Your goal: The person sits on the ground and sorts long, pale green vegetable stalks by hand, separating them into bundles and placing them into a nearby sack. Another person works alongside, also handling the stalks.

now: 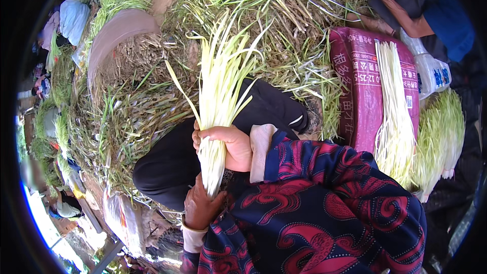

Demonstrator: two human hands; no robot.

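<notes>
A bunch of pale yellow leafy stalks, which look like blanched chives, stands before me with its leaves fanned out at the top. My right hand is wrapped round its middle, the thumb across the front. Lower down, my left hand grips the white stem ends, which it partly hides. One loose leaf sticks out to the left of the bunch. Beneath lie my legs in black trousers. At my right, a straight bundle of pale stalks rests on a maroon printed sack.
Greener bundles lie beside the sack, near a clear plastic container. Dry straw and leaf litter heap up around a curved brownish sheet. A person's bare arm reaches in at upper right. Other people appear at far left.
</notes>
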